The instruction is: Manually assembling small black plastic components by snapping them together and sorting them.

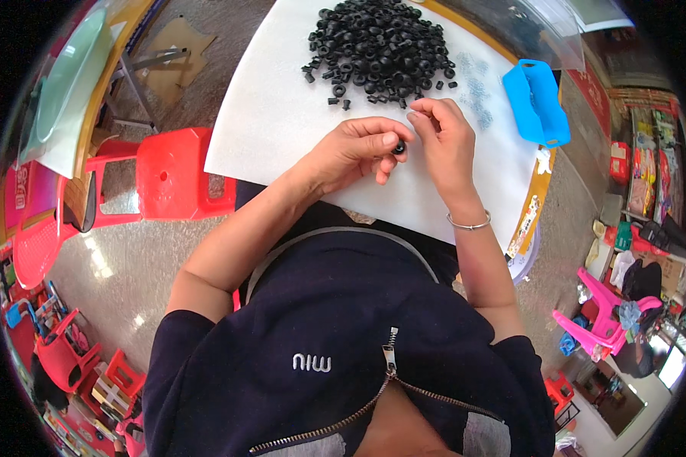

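My left hand (362, 148) is closed, with a small round black part (400, 147), rubbery or plastic in look, pinched between thumb and fingers. Close beside it on the right, my right hand (446, 133) has its thumb and fingertips brought together. Whatever may be between those fingertips is too small to make out. Both hands are above the white sheet (274, 99) covering the table. Just beyond them lies a large heap of small black parts (381, 46), some ring-shaped and some like knobs or plugs. A few loose ones rest at its near edge.
A blue plastic basket (537, 103) stands at the table's right edge. Bluish specks (476, 87) mark the sheet between heap and basket. Red plastic stools (171, 175) are on the floor to the left, a pink one (606, 312) to the right. Stocked shelves (648, 160) line the far right.
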